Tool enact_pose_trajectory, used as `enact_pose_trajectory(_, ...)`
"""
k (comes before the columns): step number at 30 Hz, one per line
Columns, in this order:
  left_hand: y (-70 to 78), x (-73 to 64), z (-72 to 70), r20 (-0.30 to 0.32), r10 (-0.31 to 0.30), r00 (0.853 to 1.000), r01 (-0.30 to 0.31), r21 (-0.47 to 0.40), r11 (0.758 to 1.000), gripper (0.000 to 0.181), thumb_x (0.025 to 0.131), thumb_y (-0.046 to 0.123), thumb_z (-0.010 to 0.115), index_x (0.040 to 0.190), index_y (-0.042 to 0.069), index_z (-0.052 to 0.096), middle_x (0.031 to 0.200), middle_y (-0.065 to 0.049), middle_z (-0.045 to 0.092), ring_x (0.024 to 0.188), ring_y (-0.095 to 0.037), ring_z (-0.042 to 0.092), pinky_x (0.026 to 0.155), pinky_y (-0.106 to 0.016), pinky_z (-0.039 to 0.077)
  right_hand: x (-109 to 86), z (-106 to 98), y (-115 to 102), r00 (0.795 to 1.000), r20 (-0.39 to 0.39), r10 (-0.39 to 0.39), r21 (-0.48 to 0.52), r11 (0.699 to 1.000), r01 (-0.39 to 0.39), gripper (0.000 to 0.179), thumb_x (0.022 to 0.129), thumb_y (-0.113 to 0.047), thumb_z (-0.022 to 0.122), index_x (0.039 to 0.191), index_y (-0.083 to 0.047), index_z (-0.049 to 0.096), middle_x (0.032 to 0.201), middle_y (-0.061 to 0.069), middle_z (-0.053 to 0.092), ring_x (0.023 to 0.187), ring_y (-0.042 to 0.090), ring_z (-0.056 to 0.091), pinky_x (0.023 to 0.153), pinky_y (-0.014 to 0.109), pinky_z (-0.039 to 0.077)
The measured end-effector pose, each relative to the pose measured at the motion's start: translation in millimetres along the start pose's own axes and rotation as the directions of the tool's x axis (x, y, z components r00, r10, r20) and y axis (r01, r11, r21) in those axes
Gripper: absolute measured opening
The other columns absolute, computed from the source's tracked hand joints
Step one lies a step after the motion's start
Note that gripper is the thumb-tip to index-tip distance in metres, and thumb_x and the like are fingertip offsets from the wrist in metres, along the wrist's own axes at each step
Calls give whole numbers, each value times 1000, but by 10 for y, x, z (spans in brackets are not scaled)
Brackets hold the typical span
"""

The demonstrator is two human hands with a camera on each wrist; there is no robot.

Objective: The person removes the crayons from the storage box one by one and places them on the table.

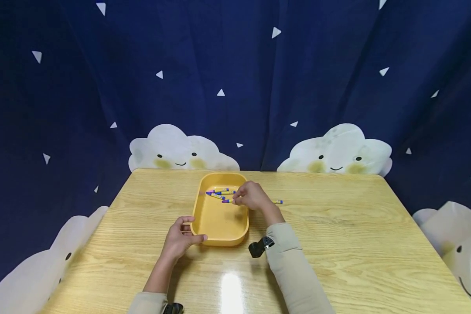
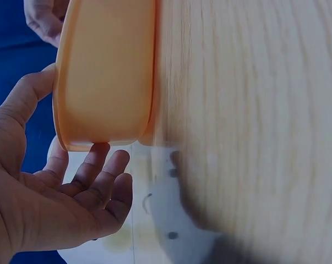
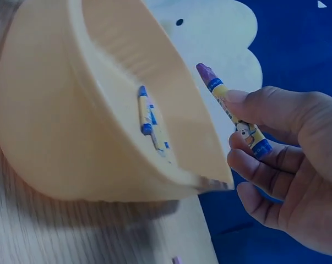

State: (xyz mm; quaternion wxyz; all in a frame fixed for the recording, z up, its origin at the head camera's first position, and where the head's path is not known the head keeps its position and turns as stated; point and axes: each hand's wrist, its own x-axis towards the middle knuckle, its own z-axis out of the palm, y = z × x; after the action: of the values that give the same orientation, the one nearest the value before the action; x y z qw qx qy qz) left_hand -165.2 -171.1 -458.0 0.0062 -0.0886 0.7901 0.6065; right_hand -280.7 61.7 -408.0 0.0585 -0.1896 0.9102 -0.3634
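A deep yellow plastic tray [image 1: 220, 224] stands on the table. My left hand [image 1: 180, 239] grips its near left corner, thumb on the near rim and fingers along the left side. In the left wrist view the left fingertips [image 2: 101, 147] touch the outer wall. Over the tray's right part, my right hand [image 1: 252, 196] pinches a purple crayon [image 3: 245, 131] with a yellow printed wrapper and blue bands, its tip pointing left. Several crayons [image 1: 216, 196] with blue and pink tips lie inside at the far end.
Another crayon [image 1: 278, 202] lies on the wooden table [image 1: 349, 235] to the right of the tray, partly hidden by my right hand. A dark blue curtain [image 1: 251, 69] with white triangles and cloud shapes hangs behind the table's far edge.
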Motion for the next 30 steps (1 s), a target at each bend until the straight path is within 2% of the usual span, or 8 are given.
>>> enact_pose_trajectory(12, 13, -10, 3, 8, -1, 1000, 1, 1, 1000, 67, 60, 6, 86, 117, 0, 51, 97, -17, 48, 83, -24, 47, 66, -31, 43, -275, -272, 259, 999, -44, 24, 140, 990, -18, 7, 74, -4, 76, 80, -4, 74, 77, 1, 67, 74, 15, 55, 64, 29, 46)
enact_pose_trajectory(19, 22, -10, -13, 13, -6, 1000, 6, 2, 1000, 67, 61, 6, 85, 117, 0, 51, 100, -19, 47, 84, -25, 47, 67, -31, 44, -382, -376, 483, 995, -70, 77, 153, 986, -65, 9, 75, -7, 76, 83, -5, 74, 79, 1, 66, 73, 15, 56, 64, 30, 46)
enact_pose_trajectory(25, 32, -4, -18, 13, -12, 1000, 12, -4, 1000, 67, 61, 5, 85, 118, -1, 50, 99, -18, 46, 83, -24, 46, 65, -31, 43, -479, -454, 686, 992, -85, 91, 149, 986, -78, 8, 75, -8, 76, 83, -5, 74, 76, 1, 65, 71, 15, 54, 62, 30, 45)
enact_pose_trajectory(30, 28, -2, -10, 20, -19, 1000, 19, -4, 1000, 67, 61, 5, 85, 118, -1, 50, 100, -19, 47, 84, -24, 47, 66, -31, 43, -536, -497, 856, 989, -92, 115, 141, 985, -102, 9, 77, -9, 75, 85, -4, 74, 80, 3, 66, 72, 14, 56, 63, 31, 46)
